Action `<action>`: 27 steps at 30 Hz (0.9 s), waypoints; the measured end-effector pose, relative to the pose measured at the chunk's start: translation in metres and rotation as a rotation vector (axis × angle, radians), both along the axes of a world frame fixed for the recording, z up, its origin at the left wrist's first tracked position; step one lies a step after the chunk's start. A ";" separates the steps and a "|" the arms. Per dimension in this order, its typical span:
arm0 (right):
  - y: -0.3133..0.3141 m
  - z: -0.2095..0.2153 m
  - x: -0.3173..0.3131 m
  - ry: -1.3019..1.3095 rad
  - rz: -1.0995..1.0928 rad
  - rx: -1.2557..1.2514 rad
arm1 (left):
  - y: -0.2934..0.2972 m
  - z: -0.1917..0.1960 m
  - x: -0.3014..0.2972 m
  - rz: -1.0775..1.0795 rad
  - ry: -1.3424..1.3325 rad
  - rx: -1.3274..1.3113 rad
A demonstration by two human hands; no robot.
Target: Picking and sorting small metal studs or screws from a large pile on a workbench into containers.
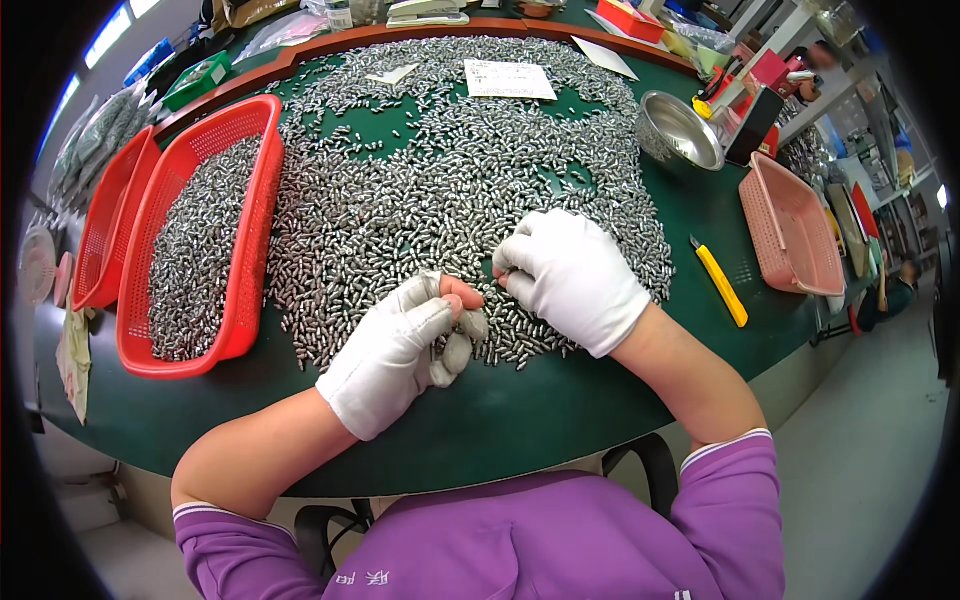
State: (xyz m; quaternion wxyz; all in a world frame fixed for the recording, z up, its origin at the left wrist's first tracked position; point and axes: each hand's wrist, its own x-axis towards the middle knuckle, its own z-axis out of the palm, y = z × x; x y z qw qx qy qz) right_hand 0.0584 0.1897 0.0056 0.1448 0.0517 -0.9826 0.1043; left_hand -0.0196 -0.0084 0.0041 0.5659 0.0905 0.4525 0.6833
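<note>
Purple sleeves frame two white-gloved hands on the dark green worktop (560, 420). Left hand (395, 350) has its fingers curled closed around small silver metal pieces; right hand (570, 275) pinches closed at the heap of small silver metal pieces (420, 190), which spreads beyond the fingertips. A red plastic basket (255, 250) lies left of the fingers.

Small silver metal parts (430, 190), short cylindrical pieces, shiny. Spread loose in one dense heap across green table (520, 410), lying flat at random angles, touching and overlapping. Near edge of heap right under both gloved hands. Second batch piled inside red plastic basket (255, 230) left of heap, filling most of its floor.
</note>
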 end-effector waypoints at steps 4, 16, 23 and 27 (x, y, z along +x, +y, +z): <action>0.002 0.001 -0.001 0.028 0.047 -0.032 | 0.001 0.002 0.000 0.001 0.002 -0.036; -0.007 0.020 -0.002 0.165 0.244 -0.269 | 0.002 0.001 0.002 -0.010 0.071 -0.043; -0.006 0.021 -0.001 0.205 0.263 -0.320 | 0.001 -0.001 0.002 -0.029 0.075 -0.033; 0.002 0.022 0.001 0.274 0.189 -0.338 | 0.002 -0.001 0.001 -0.025 0.077 -0.035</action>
